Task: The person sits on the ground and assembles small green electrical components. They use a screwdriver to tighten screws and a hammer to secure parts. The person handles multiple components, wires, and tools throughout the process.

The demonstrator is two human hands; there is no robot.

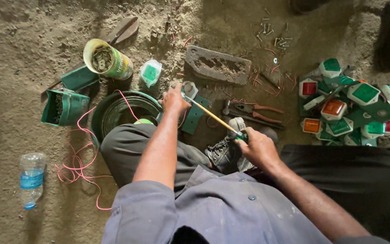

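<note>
Two hands: left hand (pixel 173 98) on fitting (pixel 189 89); right hand (pixel 258 147) gripping one screwdriver (pixel 214 115)

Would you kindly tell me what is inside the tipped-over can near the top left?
The can lies on its side, its open mouth toward the camera. Inside shows a heap of small dull metal pieces, perhaps washers or nuts; too small to tell. Anything deeper in is hidden.

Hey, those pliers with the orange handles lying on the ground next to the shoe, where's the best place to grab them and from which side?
Probably take the pliers by the two orange handles, which point right toward the pile of lamp housings. Come from above on that right end, fingers closing across both handles. They lie flat on the dirt, and the metal jaw end sits close to the screwdriver and the left hand, so that end is crowded.
</note>
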